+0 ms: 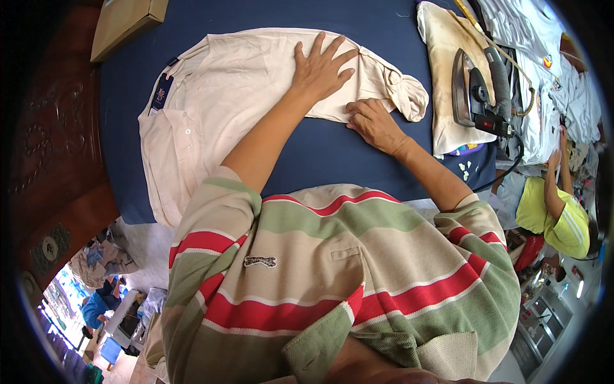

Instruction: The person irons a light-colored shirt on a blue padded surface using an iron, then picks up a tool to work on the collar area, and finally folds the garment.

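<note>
A cream buttoned shirt (236, 83) lies spread on a dark blue cloth-covered table (300, 157), with a dark tag at its collar. Across the upper part of the shirt, my left hand (318, 69) rests flat with its fingers spread. My right hand (374, 125) has its fingers curled down at the near edge of the fabric, seemingly pinching the shirt there. Just beyond it, the shirt's far-right end is bunched into a rounded, twisted bundle.
To the right, an iron (472, 89) stands on a scorched cream pad (441, 57), its cord trailing toward me. A cardboard box (128, 25) sits at the back left. White garments (543, 83) are piled on the far right, where another person in yellow (556, 208) works.
</note>
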